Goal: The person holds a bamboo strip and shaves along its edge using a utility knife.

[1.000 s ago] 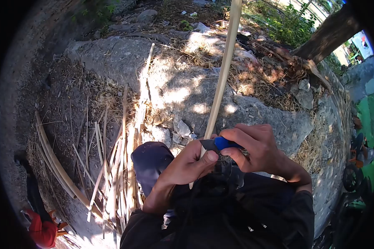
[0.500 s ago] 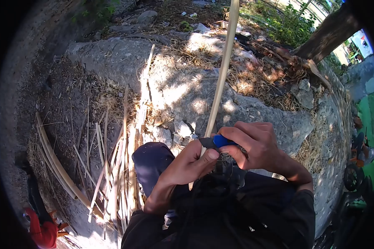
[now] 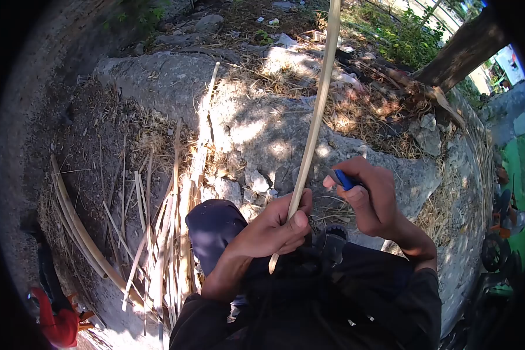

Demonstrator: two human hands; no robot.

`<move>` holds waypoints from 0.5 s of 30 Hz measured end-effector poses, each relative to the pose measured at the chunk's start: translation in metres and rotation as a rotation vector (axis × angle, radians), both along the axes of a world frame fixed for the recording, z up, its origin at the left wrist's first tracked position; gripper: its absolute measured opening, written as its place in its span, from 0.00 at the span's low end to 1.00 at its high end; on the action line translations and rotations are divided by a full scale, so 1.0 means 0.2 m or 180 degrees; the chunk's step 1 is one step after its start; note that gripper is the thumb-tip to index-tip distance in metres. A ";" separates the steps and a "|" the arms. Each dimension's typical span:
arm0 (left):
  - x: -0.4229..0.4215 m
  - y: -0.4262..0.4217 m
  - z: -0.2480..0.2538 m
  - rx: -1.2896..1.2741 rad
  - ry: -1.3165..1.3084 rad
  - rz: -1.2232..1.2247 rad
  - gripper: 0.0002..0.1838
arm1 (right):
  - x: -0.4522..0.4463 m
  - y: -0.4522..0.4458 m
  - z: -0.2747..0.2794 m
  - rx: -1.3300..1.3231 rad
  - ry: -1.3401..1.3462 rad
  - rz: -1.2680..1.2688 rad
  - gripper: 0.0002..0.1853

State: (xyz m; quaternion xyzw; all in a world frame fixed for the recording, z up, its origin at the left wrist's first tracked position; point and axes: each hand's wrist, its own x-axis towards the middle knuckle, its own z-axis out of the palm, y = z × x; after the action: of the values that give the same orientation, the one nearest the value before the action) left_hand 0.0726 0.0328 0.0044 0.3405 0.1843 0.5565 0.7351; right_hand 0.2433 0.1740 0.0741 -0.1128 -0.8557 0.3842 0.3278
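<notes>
Just changed: R hand (image 3: 378, 197) has come up & away w/ the knife (image 3: 346, 180); half a sec ago the blade was at the strip (image 3: 312, 133), by the L thumb. Now blade & strip are apart, w/ a small gap btwn, so no cut is being made rn. The strip also leans a bit differently, & more of its narrow low end shows below the L hand (image 3: 261, 234).

Hands: L is closed on the strip nr its low end, thumb over it, fingers wrapped behind. R is closed narrow on the knife's blue handle, blade side toward the strip. Strip runs up from the L hand, past the rock (image 3: 175, 79), in front of the person's body. More strips (image 3: 168, 251) lie in a loose pile on the L, beside the bent knee (image 3: 214, 226).

Hard to tell: strip's top end is cut off by the top edge, so full length unk. Most of the knife handle is inside the R hand; blade is small & dim, edge direction unclear. L fingers hide part of the strip, so can't tell if it's nicked there. Lap is v. dark. Another person in red (image 3: 61, 326), low L, is partly cut off; hands n/a.
</notes>
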 end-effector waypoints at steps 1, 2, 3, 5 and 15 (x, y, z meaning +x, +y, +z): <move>0.00 0.00 0.00 -0.0089 0.0017 0.0055 0.21 | 0.00 0.01 0.01 -0.0001 -0.0007 0.0008 0.16; -0.01 0.01 0.00 -0.0091 0.0012 0.0059 0.21 | 0.01 0.02 0.03 -0.0342 -0.0240 0.0127 0.16; -0.01 0.01 -0.01 -0.0130 -0.0143 -0.0018 0.21 | 0.01 0.03 0.03 -0.0683 -0.0467 0.0243 0.17; -0.02 0.01 -0.01 -0.0168 -0.0295 -0.0094 0.21 | 0.00 0.04 0.04 -0.0869 -0.0646 0.0309 0.17; 0.01 0.00 0.05 -0.0445 0.0090 0.0329 0.21 | -0.02 0.03 0.06 -0.0592 -0.1126 0.0370 0.10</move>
State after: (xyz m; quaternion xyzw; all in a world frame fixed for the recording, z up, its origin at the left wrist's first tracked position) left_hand 0.0737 0.0320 0.0144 0.2862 0.2505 0.5746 0.7247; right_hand 0.2385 0.1801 0.0862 -0.1587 -0.8659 0.4540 0.1378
